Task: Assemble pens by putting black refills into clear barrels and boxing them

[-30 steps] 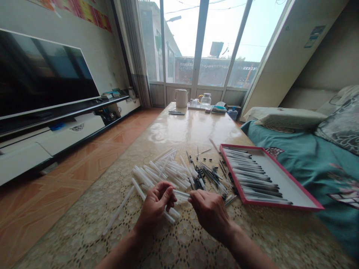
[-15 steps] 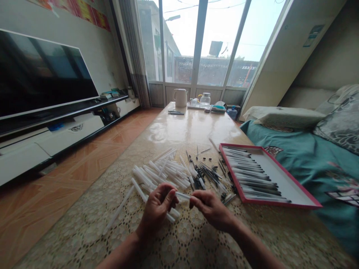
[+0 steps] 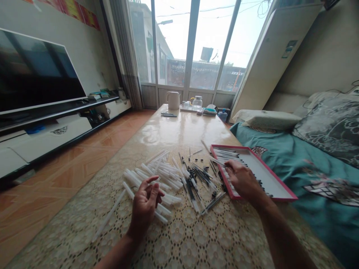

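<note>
The left hand (image 3: 146, 201) has its grip apart by the tubes (image 3: 164, 173), while the right hand (image 3: 242, 179) clamps 1 pen (image 3: 217, 160) across the left rim of the box (image 3: 226, 185), best laid gently, parallel to the row (image 3: 228, 153).

Dark television (image 3: 36, 74); grey curtain (image 3: 125, 56); patterned pillow (image 3: 328, 127)

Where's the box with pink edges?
In the head view, the pink-edged box lies on the table, right of centre, beside the teal cloth; the right hand is over its left part.
</note>
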`<state>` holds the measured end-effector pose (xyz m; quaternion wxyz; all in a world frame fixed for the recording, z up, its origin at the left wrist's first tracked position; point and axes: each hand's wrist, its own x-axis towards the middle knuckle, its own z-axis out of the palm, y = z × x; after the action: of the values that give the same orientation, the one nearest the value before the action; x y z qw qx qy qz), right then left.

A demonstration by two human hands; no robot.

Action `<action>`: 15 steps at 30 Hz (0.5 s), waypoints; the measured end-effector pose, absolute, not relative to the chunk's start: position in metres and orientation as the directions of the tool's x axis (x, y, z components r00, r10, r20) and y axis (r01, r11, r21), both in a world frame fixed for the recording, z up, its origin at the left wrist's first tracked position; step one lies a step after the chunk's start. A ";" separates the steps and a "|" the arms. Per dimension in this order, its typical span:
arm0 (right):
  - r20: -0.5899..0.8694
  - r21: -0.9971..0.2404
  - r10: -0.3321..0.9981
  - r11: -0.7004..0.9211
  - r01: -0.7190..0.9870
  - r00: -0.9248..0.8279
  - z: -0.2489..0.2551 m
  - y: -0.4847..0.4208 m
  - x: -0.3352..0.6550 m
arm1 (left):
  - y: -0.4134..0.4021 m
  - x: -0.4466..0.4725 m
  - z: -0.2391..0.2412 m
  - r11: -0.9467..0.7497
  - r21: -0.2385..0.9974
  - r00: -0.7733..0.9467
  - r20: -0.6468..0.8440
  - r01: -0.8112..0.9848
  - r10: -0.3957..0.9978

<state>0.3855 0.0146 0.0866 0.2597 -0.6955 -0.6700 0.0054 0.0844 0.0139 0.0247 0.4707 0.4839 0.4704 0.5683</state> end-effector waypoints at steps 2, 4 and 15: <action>0.397 -0.230 0.903 -0.077 0.970 0.165 0.088 0.020 0.410 | 0.015 0.085 0.024 -0.105 0.991 -0.087 0.098 -0.082 0.991; 0.409 -0.096 0.889 -0.181 0.979 0.204 0.085 0.026 0.431 | 0.016 0.085 0.024 -0.099 0.992 -0.084 0.092 -0.080 0.992; 0.314 0.149 0.938 -0.201 0.968 0.147 0.043 0.041 0.474 | 0.015 0.081 0.026 -0.100 0.992 -0.107 0.091 -0.075 0.990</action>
<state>0.4741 0.0414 0.0433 0.0440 -0.7559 -0.6305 -0.1709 0.0808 0.0150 0.0263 0.4684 0.4764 0.4804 0.5683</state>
